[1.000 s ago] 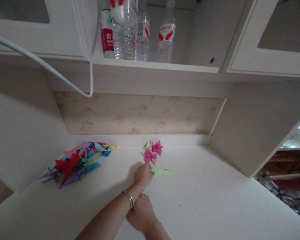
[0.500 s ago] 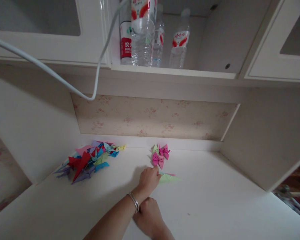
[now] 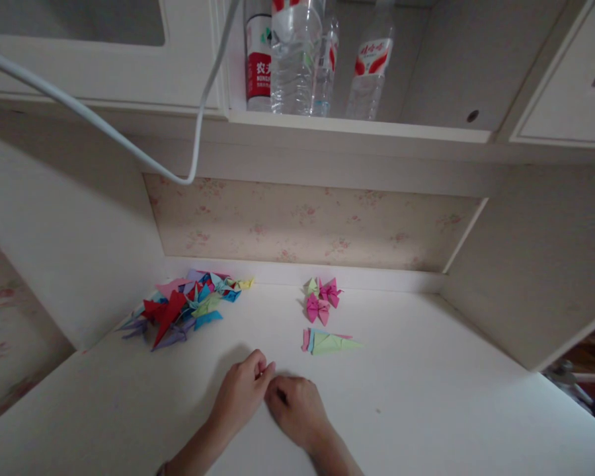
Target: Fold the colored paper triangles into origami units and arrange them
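Observation:
My left hand is closed in a pinch, low over the white desk. Beside it, nearly touching at the fingertips, my right hand is curled up too. Whatever lies between the fingers of either hand is too small or hidden to make out. Just beyond them lies a small stack of folded papers, pale green on top with blue and pink edges showing. Behind that stack sit a few pink origami pieces and a light green one.
At the back left is a heap of colourful paper cranes. Overhead, an open cabinet shelf holds plastic bottles. A white cable hangs across the upper left. Side panels stand at both ends of the desk.
My left hand has drawn back from the green folded paper, down and left to beside my right hand. The stack's left end now shows. The camera view has tilted down slightly.

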`<state>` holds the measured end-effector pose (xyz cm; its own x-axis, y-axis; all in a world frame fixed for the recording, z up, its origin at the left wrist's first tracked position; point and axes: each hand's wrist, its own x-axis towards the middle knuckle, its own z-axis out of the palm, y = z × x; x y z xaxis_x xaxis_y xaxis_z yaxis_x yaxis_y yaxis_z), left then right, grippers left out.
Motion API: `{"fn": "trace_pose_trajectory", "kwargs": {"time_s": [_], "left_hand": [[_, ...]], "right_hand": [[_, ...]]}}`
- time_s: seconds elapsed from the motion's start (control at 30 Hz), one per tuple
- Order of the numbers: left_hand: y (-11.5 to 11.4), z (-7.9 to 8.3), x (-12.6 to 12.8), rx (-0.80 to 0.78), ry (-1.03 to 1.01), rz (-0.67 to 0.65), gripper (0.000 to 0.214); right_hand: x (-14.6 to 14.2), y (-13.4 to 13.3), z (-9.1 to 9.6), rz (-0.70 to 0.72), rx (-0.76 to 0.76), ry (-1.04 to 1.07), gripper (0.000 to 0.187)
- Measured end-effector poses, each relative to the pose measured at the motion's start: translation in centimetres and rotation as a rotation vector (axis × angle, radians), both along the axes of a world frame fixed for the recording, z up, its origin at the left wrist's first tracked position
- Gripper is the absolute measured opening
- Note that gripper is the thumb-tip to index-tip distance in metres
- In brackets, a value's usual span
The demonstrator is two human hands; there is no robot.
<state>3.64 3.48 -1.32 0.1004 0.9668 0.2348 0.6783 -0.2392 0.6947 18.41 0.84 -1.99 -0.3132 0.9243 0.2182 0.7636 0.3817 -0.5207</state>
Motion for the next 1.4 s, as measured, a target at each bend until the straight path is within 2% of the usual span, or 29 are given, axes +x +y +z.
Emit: {"fn": "trace_pose_trajectory", "kwargs": {"time_s": [0.2,0.37,0.53,0.73,0.97,1.3,1.4], "left_hand": [[-2.3,-1.3,-3.0,-0.098,0.005,-0.010,0.030],[-2.0,-1.8,-3.6,-0.151,-0.102,-0.020,0.032],[-1.7,-2.3,-3.6,-0.178,-0.090,-0.017,0.030],[-2.3,-1.7,-3.4,-0.159,-0.010,-0.005,0.027],[-2.5,-1.7,-3.3,-0.145,0.043,0.026,0.024],[-2.7,-1.3,-3.1,-0.129,0.126,0.038,0.020],[-2.9,-1.0,-3.2,-0.118,0.151,0.040,0.018]], "right_hand": [[-0.2,0.0,0.4,0.015,0.004,-0.005,0.026],[-0.5,-0.1,0.1,0.000,0.018,-0.020,0.026],[-0.5,-0.1,-0.5,-0.120,0.124,-0.105,0.025],[1.3,0.9,-0.2,-0.186,0.154,-0.086,0.026],[3.4,2.0,-0.4,-0.273,0.069,0.016,0.030],[3.0,1.7,-0.7,-0.292,0.112,-0.083,0.033],[2.0,1.5,-0.7,-0.330,0.080,-0.018,0.033]]}}
